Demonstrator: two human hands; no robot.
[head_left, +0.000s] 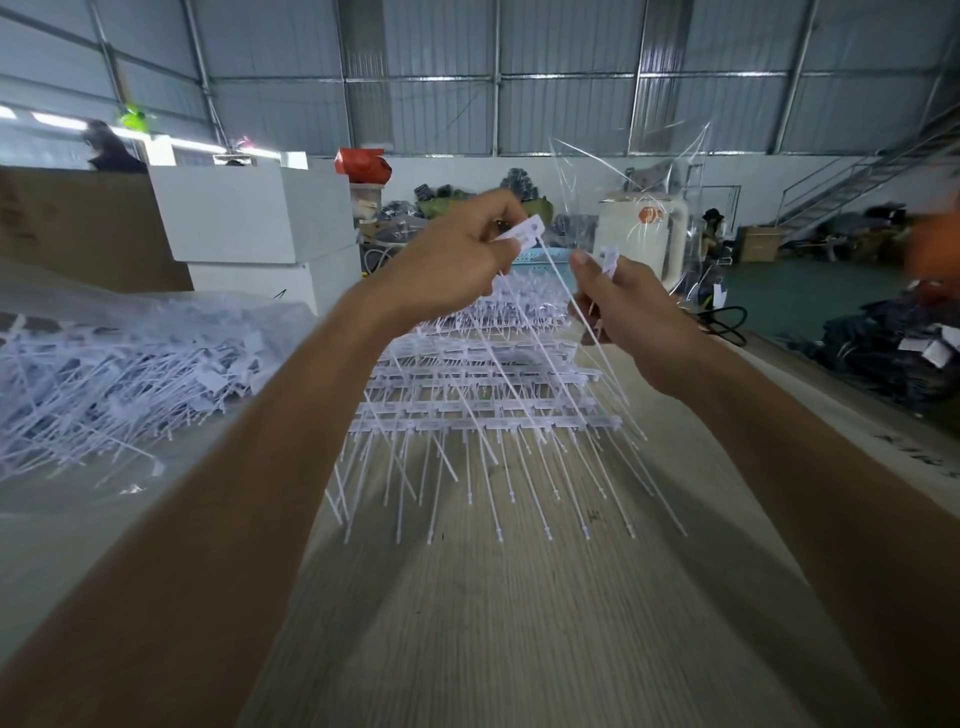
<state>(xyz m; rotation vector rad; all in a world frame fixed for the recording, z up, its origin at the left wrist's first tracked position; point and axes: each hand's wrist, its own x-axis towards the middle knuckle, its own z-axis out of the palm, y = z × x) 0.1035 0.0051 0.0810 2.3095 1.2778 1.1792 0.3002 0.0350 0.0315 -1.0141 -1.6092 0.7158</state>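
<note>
Both my hands are raised above a wooden table (519, 623). My left hand (447, 260) pinches the flat white tag head of a plastic seal tie (524, 232), whose thin tail runs down to the right. My right hand (623, 312) grips another white tie (609, 260) by its head, with its tail passing under the fingers. Below the hands lie several rows of white ties still joined in strips (488, 410), tails pointing toward me. A clear plastic bag (634, 176) hangs behind my right hand.
A loose heap of separated white ties (114, 374) lies on plastic sheeting at the left. White boxes (249, 213) and a brown carton (78, 223) stand behind it. Dark goods piles (893, 343) sit to the right of the table edge, a metal staircase (857, 182) beyond.
</note>
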